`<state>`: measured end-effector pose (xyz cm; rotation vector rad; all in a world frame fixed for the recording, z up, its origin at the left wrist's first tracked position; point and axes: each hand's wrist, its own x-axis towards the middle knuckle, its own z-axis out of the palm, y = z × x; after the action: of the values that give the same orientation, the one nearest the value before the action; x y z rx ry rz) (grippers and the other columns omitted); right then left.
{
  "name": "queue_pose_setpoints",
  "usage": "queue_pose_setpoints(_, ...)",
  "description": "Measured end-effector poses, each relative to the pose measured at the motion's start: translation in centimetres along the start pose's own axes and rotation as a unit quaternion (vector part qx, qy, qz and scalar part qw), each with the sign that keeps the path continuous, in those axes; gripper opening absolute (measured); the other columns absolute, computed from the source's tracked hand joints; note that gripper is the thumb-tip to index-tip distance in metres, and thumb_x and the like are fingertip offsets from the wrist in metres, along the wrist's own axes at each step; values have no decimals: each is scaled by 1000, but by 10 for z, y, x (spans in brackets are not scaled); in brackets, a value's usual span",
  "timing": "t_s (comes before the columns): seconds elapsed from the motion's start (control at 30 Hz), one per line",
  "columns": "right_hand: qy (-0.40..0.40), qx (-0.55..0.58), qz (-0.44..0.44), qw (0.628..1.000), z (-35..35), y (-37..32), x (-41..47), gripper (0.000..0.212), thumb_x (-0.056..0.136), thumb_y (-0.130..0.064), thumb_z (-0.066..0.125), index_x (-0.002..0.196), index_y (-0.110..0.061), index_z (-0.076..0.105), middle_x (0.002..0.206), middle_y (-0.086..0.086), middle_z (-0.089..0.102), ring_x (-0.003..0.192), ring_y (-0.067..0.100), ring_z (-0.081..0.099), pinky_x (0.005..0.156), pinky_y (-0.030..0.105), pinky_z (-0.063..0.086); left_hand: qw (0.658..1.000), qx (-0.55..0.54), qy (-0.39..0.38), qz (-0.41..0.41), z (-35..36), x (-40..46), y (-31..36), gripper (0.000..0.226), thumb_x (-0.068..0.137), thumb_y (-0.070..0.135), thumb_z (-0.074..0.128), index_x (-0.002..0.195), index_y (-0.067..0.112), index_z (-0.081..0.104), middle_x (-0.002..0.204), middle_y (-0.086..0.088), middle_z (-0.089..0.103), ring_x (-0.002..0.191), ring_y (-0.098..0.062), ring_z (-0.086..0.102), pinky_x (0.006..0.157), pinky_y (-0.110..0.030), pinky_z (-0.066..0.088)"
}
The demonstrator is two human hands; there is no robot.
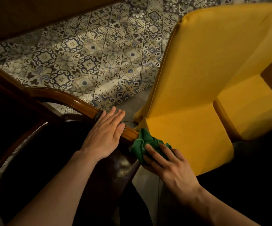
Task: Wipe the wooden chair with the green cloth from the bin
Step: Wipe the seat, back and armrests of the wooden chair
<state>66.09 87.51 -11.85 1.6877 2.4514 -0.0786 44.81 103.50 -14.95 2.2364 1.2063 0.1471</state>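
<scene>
The wooden chair (76, 101) fills the lower left, with a curved glossy brown top rail and a dark padded seat below it. My left hand (106, 134) lies flat on the rail, fingers straight and together, holding nothing. Just right of it, my right hand (166, 160) presses the bunched green cloth (142, 144) against the rail's end and the corner of the dark padding. Part of the cloth is hidden under my fingers. No bin is in view.
A yellow upholstered armchair (205, 79) stands close on the right, its lower edge almost touching the cloth. Patterned floor tiles (99, 54) spread beyond the chair rail. Plain pale floor (148, 185) shows between the two chairs.
</scene>
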Motion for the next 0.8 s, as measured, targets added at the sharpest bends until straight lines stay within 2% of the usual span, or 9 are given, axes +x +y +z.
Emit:
queue_pose_setpoints(0.17,-45,-38,-5,998,-19,6,-19,48,86,-20,41,126,-23,69,142,4,60,106,39,66,68,43,55,1000,-5,-23,-2,-1,1,-1,58,103,45,16,156,22,20,160,11,11,147,0,-8,117,-23,-12)
queue_pose_setpoints(0.27,-111,-40,29,993,-39,10,-27,38,84,-19,55,118,-21,72,131,8,66,95,38,67,58,44,53,999,0,-54,-2,-5,3,-1,60,102,46,14,157,22,16,164,7,13,148,-3,-9,119,-27,-10)
queue_pose_setpoints(0.33,-175,-15,70,982,-51,15,-30,43,83,-17,70,126,-22,65,134,8,62,97,37,62,63,45,52,997,7,-76,-7,-11,4,1,59,103,45,16,157,21,15,165,5,11,148,-4,-11,117,-25,-13)
queue_pose_setpoints(0.4,-192,11,98,976,-58,21,-33,51,94,-19,58,142,-28,45,145,3,47,110,35,52,77,44,48,997,2,-74,-21,-19,2,10,59,103,46,22,157,22,16,165,5,11,145,-1,-11,113,-20,-15)
queue_pose_setpoints(0.43,-184,26,108,977,-63,22,-33,52,97,-19,53,146,-32,37,147,-1,42,114,32,48,82,42,46,998,-8,-62,-28,-24,0,16,59,103,47,26,157,24,17,165,6,12,142,2,-11,110,-17,-16)
queue_pose_setpoints(0.5,-141,79,129,978,-78,25,-27,53,97,-21,53,142,-41,36,141,-9,45,112,24,48,83,36,47,998,-41,-42,-31,-35,-8,32,62,100,52,36,156,32,18,163,12,13,136,6,-10,107,-18,-13)
queue_pose_setpoints(0.6,-84,196,145,966,-108,26,-7,40,93,-28,52,127,-45,42,123,-16,56,101,14,54,73,31,52,991,-97,-95,-18,-55,-27,56,76,86,67,50,149,54,10,161,19,13,145,-2,2,117,-36,9)
queue_pose_setpoints(0.67,-67,280,140,948,-130,23,8,27,90,-42,49,117,-43,43,112,-16,60,93,12,58,71,36,54,987,-90,-132,10,-70,-39,70,87,74,75,57,145,62,7,161,18,18,147,-9,15,117,-44,23)
queue_pose_setpoints(0.8,-40,391,110,913,-170,10,32,36,86,-34,68,111,-36,42,92,-9,63,77,16,58,70,45,50,993,-71,-87,47,-104,-57,85,87,68,75,63,142,57,21,143,23,46,130,-3,43,105,-33,40)
